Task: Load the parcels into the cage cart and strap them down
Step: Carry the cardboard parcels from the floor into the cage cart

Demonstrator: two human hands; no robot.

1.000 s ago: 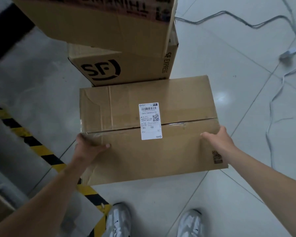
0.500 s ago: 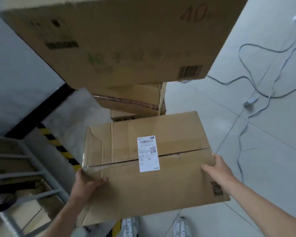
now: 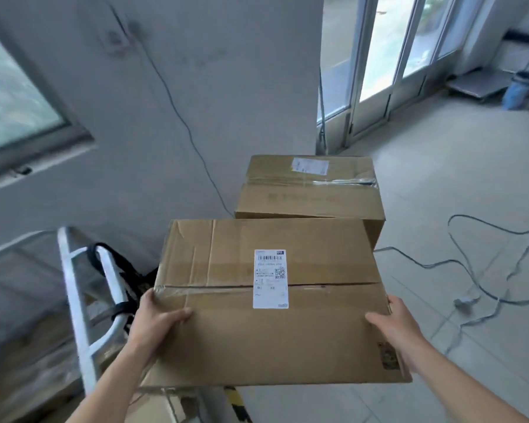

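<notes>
From the head camera, the left hand [image 3: 156, 322] and right hand [image 3: 391, 325] clamp opposite ends of a taped brown cardboard parcel [image 3: 257, 340], thumbs on top, holding it level in the air. A white shipping label [image 3: 270, 279] crosses its seam. To its left is the blurred white cage cart rail [image 3: 77, 300], with what seems a black strap [image 3: 126, 279]. Another carton [image 3: 309, 190] sits just beyond.

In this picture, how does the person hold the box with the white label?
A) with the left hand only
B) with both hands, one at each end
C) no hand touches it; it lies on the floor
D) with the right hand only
B: the left hand grips the left end of the labelled box and the right hand grips its right end, thumbs on top.
</notes>
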